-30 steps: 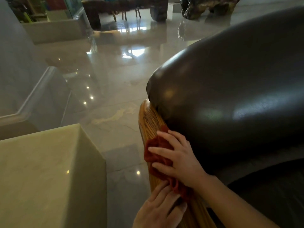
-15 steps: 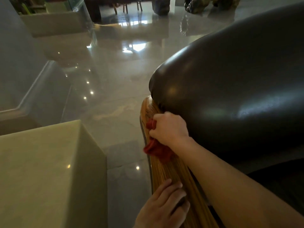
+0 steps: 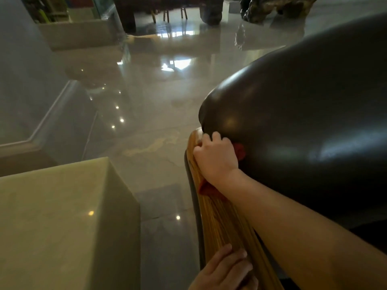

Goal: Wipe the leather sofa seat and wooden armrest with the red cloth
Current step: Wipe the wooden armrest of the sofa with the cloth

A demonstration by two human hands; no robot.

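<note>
The wooden armrest is a striped, glossy rail running from the lower middle up to a rounded tip. My right hand is shut on the red cloth near that tip, pressing it where wood meets the dark leather sofa cushion. The cloth shows at the right of the knuckles and under the wrist; the rest is hidden by the hand. My left hand lies flat on the rail's near end, fingers spread, holding nothing.
A pale stone block stands close on the left, with a narrow strip of shiny marble floor between it and the armrest. Dark wooden furniture and a carved root piece stand far across the floor.
My right hand has slid the red cloth up the armrest from its middle to the rounded far tip against the leather. My left hand stayed on the near end.
</note>
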